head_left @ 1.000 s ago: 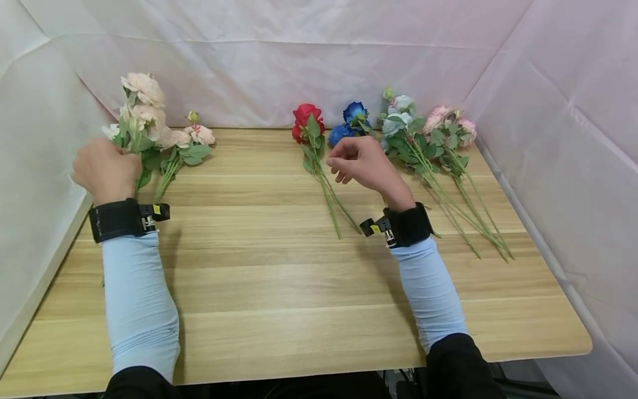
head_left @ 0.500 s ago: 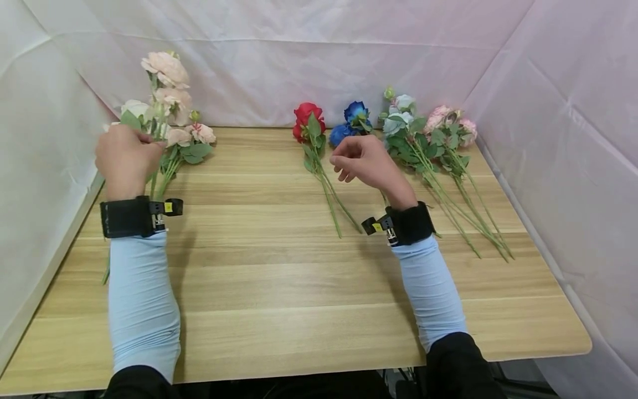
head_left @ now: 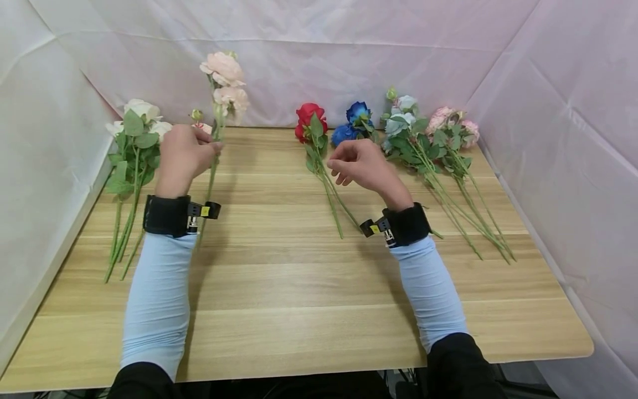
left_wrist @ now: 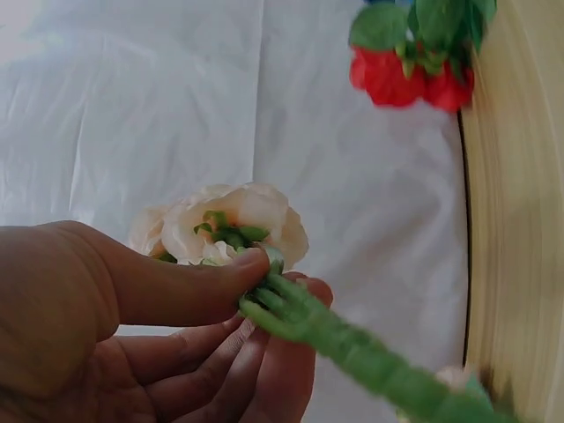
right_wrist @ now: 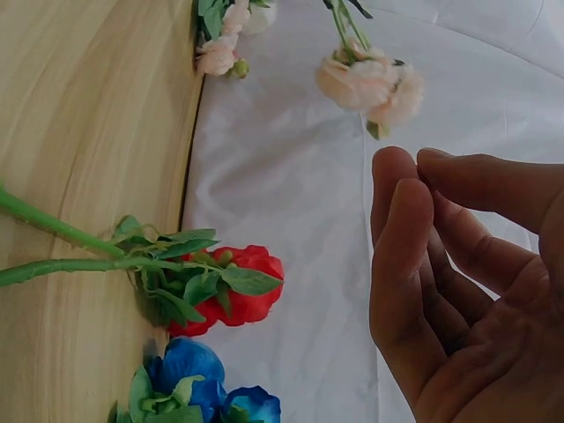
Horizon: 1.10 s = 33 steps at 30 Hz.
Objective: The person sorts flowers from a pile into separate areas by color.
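My left hand [head_left: 183, 156] pinches the green stem of a pale peach flower [head_left: 224, 71] and holds it upright above the table. In the left wrist view, thumb and fingertips grip the stem [left_wrist: 352, 352] just under the blooms. My right hand [head_left: 365, 166] hovers by the red roses [head_left: 310, 117], its fingers loosely bent and holding nothing, as the right wrist view also shows. White flowers [head_left: 141, 109] with green stems lie left of my left hand. That hand mostly hides a smaller pinkish flower with a green bud [head_left: 196, 115].
Blue roses [head_left: 359, 113], pale blue flowers [head_left: 399, 123] and pink flowers [head_left: 468, 132] lie along the back right of the wooden table [head_left: 279, 310], stems toward the front. White cloth [head_left: 279, 72] walls the back and both sides.
My left hand has moved right with the peach flower, lifting it away from the white flowers, which now show fully at the left. My right hand has barely moved.
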### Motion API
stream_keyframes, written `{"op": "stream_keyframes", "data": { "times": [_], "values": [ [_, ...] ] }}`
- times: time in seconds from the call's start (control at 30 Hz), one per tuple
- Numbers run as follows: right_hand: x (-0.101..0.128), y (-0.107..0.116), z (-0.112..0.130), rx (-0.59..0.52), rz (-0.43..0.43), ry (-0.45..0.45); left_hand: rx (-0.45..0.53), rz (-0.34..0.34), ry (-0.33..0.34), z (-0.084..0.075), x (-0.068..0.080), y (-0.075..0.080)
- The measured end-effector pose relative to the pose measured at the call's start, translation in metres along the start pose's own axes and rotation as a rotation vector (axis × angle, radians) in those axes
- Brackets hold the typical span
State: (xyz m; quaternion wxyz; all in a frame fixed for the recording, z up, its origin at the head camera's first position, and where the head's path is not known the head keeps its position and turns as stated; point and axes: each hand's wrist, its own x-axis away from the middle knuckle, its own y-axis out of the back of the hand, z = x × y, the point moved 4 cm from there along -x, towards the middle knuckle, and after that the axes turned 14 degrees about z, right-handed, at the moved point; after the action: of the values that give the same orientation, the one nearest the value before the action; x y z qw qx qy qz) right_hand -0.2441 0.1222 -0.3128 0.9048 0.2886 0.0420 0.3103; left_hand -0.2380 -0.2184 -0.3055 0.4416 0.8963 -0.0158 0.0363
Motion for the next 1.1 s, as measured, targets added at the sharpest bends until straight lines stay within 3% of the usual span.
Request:
{"op": "stream_keyframes", "data": {
  "times": [0.33,0.67,0.93,1.1],
  "values": [
    [-0.005,-0.008,-0.004,-0.006,0.012,0.025,0.16,0.233,-0.119,-0.048,0.004,-0.041],
    [-0.015,-0.023,-0.007,-0.067,0.031,0.011,0.372,0.417,-0.175,-0.076,0.011,-0.081],
    [-0.019,-0.026,-0.004,-0.102,-0.005,0.039,0.381,0.511,-0.271,-0.091,0.016,-0.103],
    [-0.019,-0.026,-0.003,-0.123,-0.03,0.024,0.382,0.552,-0.284,-0.095,0.017,-0.112]
  ]
}}
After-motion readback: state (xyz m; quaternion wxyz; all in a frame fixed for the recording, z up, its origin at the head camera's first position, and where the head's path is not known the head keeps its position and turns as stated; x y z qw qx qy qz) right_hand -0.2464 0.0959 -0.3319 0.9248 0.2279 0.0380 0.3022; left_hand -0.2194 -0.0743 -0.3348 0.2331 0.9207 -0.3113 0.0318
